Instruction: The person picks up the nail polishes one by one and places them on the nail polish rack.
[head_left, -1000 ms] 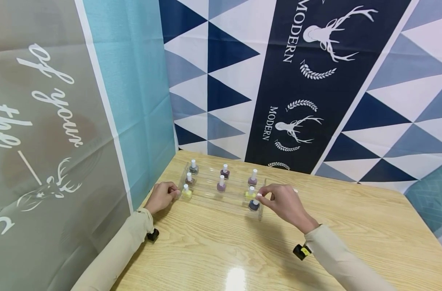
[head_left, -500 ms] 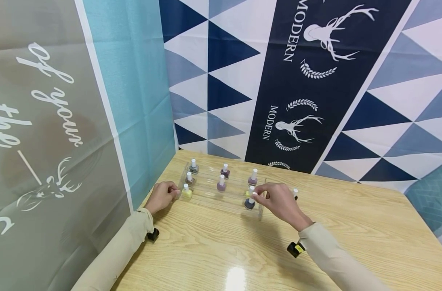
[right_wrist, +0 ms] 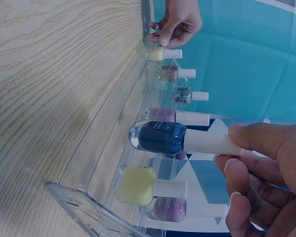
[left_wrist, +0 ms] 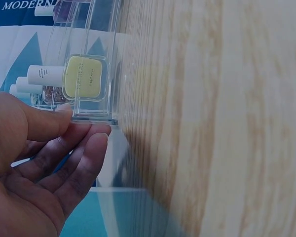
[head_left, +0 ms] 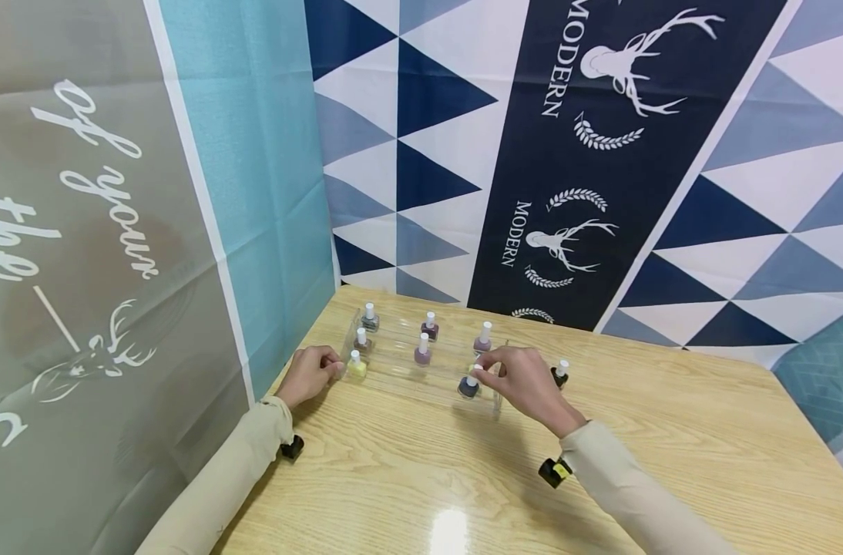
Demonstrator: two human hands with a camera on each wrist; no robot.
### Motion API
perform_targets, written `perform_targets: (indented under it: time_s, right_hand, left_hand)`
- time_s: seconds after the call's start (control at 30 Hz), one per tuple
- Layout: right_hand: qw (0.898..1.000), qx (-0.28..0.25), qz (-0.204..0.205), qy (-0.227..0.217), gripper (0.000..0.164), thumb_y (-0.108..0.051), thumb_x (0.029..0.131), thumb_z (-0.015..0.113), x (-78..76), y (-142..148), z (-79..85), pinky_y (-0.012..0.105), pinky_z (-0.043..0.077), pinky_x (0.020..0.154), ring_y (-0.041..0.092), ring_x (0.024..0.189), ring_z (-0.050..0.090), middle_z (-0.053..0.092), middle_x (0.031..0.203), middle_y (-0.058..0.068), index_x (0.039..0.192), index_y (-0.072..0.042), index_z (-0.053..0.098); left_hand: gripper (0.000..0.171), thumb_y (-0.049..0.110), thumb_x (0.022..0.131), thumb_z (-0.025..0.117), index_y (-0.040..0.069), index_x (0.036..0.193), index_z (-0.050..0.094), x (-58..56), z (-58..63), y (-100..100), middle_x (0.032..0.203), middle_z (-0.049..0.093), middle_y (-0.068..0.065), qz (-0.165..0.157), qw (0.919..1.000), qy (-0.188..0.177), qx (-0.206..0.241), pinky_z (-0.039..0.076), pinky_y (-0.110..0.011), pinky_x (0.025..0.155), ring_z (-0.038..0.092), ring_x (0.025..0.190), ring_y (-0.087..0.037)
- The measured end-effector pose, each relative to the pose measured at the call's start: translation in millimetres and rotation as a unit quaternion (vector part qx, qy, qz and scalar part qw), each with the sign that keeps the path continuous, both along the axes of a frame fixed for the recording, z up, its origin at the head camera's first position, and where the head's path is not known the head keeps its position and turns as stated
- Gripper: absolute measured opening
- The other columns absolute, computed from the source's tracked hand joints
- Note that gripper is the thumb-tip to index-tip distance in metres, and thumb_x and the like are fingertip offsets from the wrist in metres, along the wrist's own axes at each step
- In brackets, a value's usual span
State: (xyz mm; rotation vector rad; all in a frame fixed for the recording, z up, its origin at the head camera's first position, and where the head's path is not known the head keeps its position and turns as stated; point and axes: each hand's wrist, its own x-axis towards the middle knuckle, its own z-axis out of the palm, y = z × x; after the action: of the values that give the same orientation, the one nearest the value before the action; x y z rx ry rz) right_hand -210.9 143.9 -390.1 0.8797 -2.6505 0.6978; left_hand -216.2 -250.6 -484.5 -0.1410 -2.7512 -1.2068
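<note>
A clear acrylic tiered rack [head_left: 421,390] holds several white-capped nail polish bottles. My left hand [head_left: 310,375] pinches the rack's left end panel between thumb and fingers, beside a yellow bottle [left_wrist: 84,76]. By its white cap, my right hand [head_left: 525,385] pinches a dark blue nail polish bottle [right_wrist: 160,137]. This bottle hangs upright over the rack's front tier, left of the right end panel. A second yellow bottle [right_wrist: 135,185] stands on the rack close by, mostly hidden by the right hand in the head view.
On the wooden table [head_left: 394,478], a black bottle [head_left: 559,375] stands right of the rack. Mauve bottles [head_left: 422,353], a dark purple one [head_left: 430,330] and glittery ones [head_left: 370,321] occupy the tiers. Patterned curtains [head_left: 435,154] border the table behind and at left.
My right hand has moved left along the rack's front with the dark blue bottle, baring the black bottle behind it. The left hand has stayed at the rack's end.
</note>
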Motion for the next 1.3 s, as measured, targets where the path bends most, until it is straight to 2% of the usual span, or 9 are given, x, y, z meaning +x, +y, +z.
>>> perform_targets:
  time_s: [0.23, 0.37, 0.6, 0.97, 1.3]
  right_hand:
    - [1.0, -0.004, 0.003, -0.005, 0.007, -0.024, 0.09, 0.083, 0.2, -6, 1.9, 0.025, 0.041, 0.05, 0.0, 0.054, 0.05, 0.076, 0.087, -0.004, 0.088, -0.017, 0.08]
    - [1.0, -0.011, 0.014, -0.004, 0.007, -0.022, 0.09, 0.082, -0.1, -11, 2.9, 0.025, 0.04, 0.049, 0.0, 0.053, 0.049, 0.078, 0.095, 0.0, 0.086, -0.018, 0.079]
    - [1.0, -0.008, 0.013, -0.014, 0.006, -0.023, 0.092, 0.081, -3.5, -17, 3.0, 0.025, 0.043, 0.052, 0.001, 0.056, 0.051, 0.074, 0.085, -0.008, 0.088, -0.019, 0.08]
    - [1.0, -0.008, 0.023, -0.01, 0.006, -0.021, 0.091, 0.081, -7.5, -25, 0.0, 0.025, 0.043, 0.051, -0.002, 0.053, 0.05, 0.074, 0.082, -0.008, 0.089, -0.016, 0.081]
    - [1.0, -0.001, 0.024, -0.012, 0.007, -0.023, 0.091, 0.081, -9.4, -34, 1.1, 0.025, 0.044, 0.053, -0.001, 0.055, 0.051, 0.075, 0.084, -0.007, 0.09, -0.016, 0.081]
  left_hand:
    - [0.008, 0.009, 0.098, 0.072, 0.007, 0.09, 0.074, -0.4, -1.7, -1, 0.074, 0.067, 0.0, 0.001, 0.9999, 0.013, -0.007, 0.049, -0.034, 0.062, 0.059, 0.062, -0.014]
    - [0.007, 0.008, 0.097, 0.072, 0.006, 0.091, 0.075, -0.6, -2.4, -1, 0.074, 0.067, 0.002, 0.002, 0.9997, 0.02, -0.012, 0.05, -0.034, 0.064, 0.059, 0.064, -0.013]
    - [0.007, 0.008, 0.097, 0.073, 0.006, 0.09, 0.075, -1.1, -2.8, 0, 0.074, 0.067, 0.001, 0.002, 0.9999, 0.013, -0.009, 0.05, -0.034, 0.063, 0.059, 0.063, -0.014]
    - [0.009, 0.007, 0.099, 0.07, 0.006, 0.091, 0.074, -0.3, -1.0, 0, 0.074, 0.067, 0.0, -0.001, 1.0, 0.003, 0.006, 0.048, -0.034, 0.057, 0.059, 0.059, -0.015]
    - [0.008, 0.008, 0.098, 0.071, 0.006, 0.091, 0.074, -0.5, -1.1, -1, 0.074, 0.067, 0.001, -0.001, 1.0, 0.006, 0.003, 0.049, -0.034, 0.06, 0.059, 0.061, -0.015]
